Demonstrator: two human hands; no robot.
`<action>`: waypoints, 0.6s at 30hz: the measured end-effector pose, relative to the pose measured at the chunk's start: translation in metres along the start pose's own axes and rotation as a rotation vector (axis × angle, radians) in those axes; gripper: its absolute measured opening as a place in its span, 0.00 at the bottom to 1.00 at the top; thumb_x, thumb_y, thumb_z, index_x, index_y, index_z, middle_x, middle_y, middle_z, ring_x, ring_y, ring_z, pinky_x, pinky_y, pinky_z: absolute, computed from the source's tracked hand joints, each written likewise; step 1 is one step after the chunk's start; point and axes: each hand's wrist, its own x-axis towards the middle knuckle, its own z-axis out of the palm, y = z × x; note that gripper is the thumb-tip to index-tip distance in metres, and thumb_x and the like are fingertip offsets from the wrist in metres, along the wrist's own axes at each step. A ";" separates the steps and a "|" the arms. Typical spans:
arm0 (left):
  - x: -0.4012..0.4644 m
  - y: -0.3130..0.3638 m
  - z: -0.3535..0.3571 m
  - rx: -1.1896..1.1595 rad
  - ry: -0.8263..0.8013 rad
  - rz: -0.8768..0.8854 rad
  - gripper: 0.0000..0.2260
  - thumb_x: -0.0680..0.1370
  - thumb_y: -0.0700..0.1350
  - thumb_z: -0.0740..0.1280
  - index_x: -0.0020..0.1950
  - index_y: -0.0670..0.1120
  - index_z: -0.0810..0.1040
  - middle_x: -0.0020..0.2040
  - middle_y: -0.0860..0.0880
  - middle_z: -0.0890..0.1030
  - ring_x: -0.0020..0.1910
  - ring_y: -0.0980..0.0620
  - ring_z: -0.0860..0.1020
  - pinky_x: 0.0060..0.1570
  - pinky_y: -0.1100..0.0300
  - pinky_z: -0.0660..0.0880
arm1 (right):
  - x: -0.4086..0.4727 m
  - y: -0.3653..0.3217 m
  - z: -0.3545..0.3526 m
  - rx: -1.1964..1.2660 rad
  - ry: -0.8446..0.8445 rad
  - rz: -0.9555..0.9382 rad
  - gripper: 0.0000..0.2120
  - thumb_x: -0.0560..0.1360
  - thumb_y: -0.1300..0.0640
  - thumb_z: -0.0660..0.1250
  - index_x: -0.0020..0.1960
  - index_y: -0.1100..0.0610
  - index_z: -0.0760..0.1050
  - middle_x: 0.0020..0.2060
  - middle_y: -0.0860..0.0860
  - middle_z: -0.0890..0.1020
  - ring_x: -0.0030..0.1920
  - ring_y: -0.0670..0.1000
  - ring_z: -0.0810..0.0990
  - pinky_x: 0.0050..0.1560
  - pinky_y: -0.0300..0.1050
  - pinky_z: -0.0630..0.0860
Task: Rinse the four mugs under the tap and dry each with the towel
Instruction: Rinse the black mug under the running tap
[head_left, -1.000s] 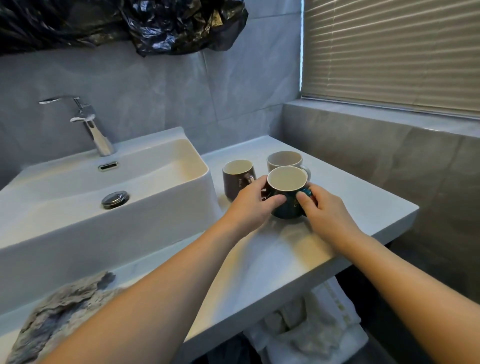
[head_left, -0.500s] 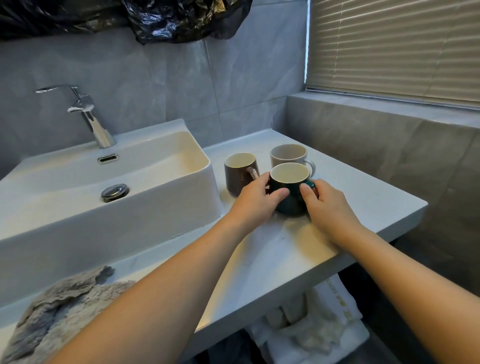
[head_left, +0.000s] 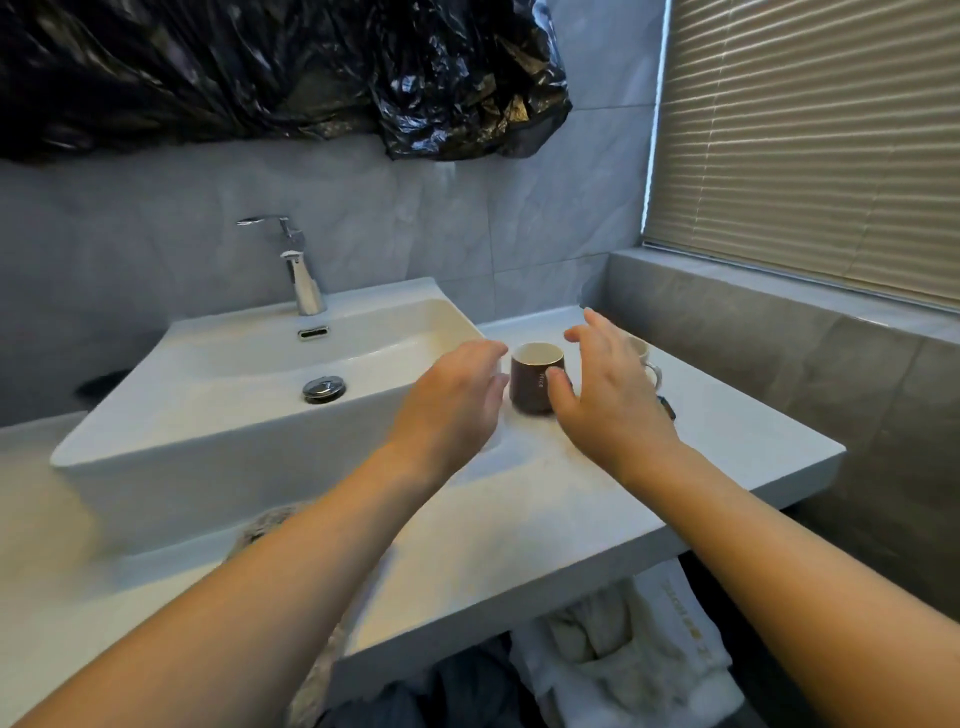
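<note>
You are reaching with both hands for the brown mug (head_left: 536, 378), which is standing upright on the white desk (head_left: 597, 499), just right of the sink (head_left: 249, 415), its open mouth facing up and its long axis vertical. Your left hand (head_left: 451, 399) is hovering on the mug's left, fingers (head_left: 488, 358) relaxed and spread, holding nothing and sitting just short of the mug's side. Your right hand (head_left: 608, 395) is flanking it on the right, fingers likewise extended and gripping nothing, the thumb lying at or against the mug's lower wall; you cannot tell from this view whether it is touching. The mug is sitting directly between your 2 palms, so the coming move is turning on closing inward from either side; the right hand appears the nearer. A cream mug (head_left: 644, 358) is peeking out behind your right hand, mostly hidden, and a dark sliver at that hand's right edge may be another mug. Only 2 of the 4 mugs are showing clearly. The tap (head_left: 298, 270) is standing at the back of the sink, well to the left of the mug, with no water running. A grey towel (head_left: 260, 530) is lying beside the sink's front, partly behind your left forearm.
</note>
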 end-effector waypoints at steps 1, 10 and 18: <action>-0.007 -0.009 -0.017 0.040 0.031 0.009 0.12 0.80 0.41 0.65 0.62 0.39 0.78 0.58 0.42 0.81 0.56 0.40 0.79 0.54 0.50 0.75 | -0.001 -0.018 0.001 0.012 -0.023 -0.030 0.19 0.81 0.56 0.63 0.69 0.61 0.69 0.77 0.57 0.62 0.78 0.55 0.57 0.75 0.48 0.54; -0.094 -0.111 -0.168 0.258 0.205 -0.097 0.13 0.79 0.38 0.67 0.63 0.38 0.78 0.60 0.41 0.81 0.58 0.39 0.79 0.57 0.48 0.76 | -0.011 -0.184 0.047 0.106 -0.167 -0.305 0.24 0.81 0.56 0.63 0.75 0.59 0.65 0.75 0.54 0.67 0.75 0.52 0.63 0.73 0.39 0.54; -0.170 -0.246 -0.268 0.330 0.266 -0.444 0.14 0.81 0.42 0.62 0.66 0.40 0.76 0.64 0.43 0.78 0.63 0.41 0.76 0.60 0.46 0.74 | 0.012 -0.314 0.139 0.160 -0.400 -0.424 0.23 0.82 0.54 0.60 0.76 0.54 0.63 0.75 0.50 0.67 0.74 0.49 0.63 0.72 0.38 0.56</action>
